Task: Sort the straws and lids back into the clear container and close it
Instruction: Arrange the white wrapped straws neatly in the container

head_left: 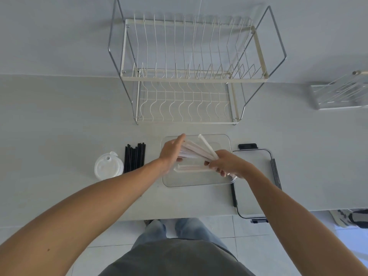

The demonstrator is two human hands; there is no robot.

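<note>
A clear rectangular container (199, 183) sits on the counter in front of me. My right hand (229, 163) grips one end of a bundle of white straws (196, 151) above it. My left hand (171, 151) has straight fingers laid against the other end of the bundle. One white straw (189, 168) lies flat inside the container. A row of black straws (135, 157) lies left of the container, and a stack of white cup lids (107, 166) sits further left. The container's clear lid (253, 182) with black clips lies to the right.
A two-tier white wire dish rack (185, 80) stands behind the container against the wall. A smaller clear rack (340, 92) sits at the far right. The counter's front edge runs just below the container, with tiled floor and my legs beneath.
</note>
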